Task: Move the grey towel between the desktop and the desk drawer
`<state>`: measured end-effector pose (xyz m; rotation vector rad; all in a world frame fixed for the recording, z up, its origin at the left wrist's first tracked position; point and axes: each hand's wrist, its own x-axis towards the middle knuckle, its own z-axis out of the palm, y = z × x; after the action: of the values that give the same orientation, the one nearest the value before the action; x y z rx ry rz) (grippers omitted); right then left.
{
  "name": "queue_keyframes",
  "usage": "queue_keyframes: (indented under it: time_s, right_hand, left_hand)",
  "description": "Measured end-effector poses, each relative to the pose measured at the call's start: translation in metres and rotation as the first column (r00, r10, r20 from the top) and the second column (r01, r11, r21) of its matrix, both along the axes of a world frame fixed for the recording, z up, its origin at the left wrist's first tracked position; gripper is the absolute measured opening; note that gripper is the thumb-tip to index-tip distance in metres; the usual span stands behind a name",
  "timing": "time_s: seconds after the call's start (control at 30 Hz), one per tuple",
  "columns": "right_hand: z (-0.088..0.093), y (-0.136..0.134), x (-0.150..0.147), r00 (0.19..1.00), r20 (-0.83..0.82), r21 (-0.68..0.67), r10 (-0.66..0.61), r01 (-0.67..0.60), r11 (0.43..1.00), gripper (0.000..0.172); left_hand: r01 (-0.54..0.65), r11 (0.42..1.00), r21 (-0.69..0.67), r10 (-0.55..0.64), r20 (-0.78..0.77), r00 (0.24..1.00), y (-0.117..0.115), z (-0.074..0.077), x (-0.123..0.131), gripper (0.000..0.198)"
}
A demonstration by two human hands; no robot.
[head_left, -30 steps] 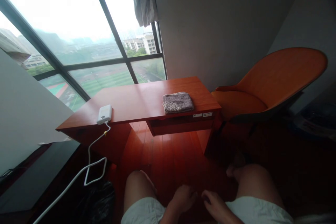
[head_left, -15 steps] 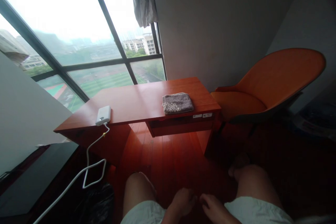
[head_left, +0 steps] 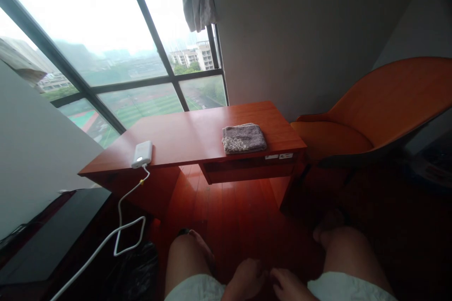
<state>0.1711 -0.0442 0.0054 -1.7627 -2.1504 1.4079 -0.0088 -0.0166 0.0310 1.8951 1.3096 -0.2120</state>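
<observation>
So, taking the hands as the middle of the dial: both are down low between the bent legs (head_left: 189, 258), left hand (head_left: 247, 278) and right hand (head_left: 287, 284) close beside each other over the reddish wood floor (head_left: 233, 202). Fingers look loosely curled, but it's so dim down there that I can't tell whether either grip is spread or pressed together. Straight up at 12 o'clock, well apart from them, a folded grey-brown towel (head_left: 243, 139) with a pale patterned corner lies flat on the tabletop (head_left: 190, 134), right by the near edge. Over at 10 o'clock there's a white box (head_left: 142, 154) (power bank, by the look of it) near that same edge, with a white cable (head_left: 122, 195) plugged in and drooping off in a loop. Orange chair (head_left: 399, 99) at 1 to 2 o'clock, just beside the desk's end, big window (head_left: 141, 70) at 11, and a crumpled black bag (head_left: 137, 268) at 9.
</observation>
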Motion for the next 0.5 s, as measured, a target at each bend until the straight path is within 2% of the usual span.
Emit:
queue_keyframes:
  time_s: [0.1,0.3,0.5]
  right_hand:
    - [-0.001,-0.0001,0.0013,1.0,0.013,-0.014,-0.006,0.006,1.0,0.036]
    - [-0.0072,-0.0024,0.0043,1.0,0.01,0.004,0.005,-0.005,1.0,0.037]
    - [-0.0076,-0.0024,0.0032,0.999,-0.035,0.002,-0.011,0.011,1.0,0.033]
  left_hand:
    - [0.004,1.0,0.03,-0.003,-0.021,1.0,-0.0004,-0.0004,0.0026,0.036]
    - [-0.055,0.994,-0.096,0.057,0.018,0.998,-0.0035,0.0024,0.0054,0.037]
    - [-0.036,0.991,-0.129,0.045,0.07,0.997,-0.0048,0.0057,0.0027,0.032]
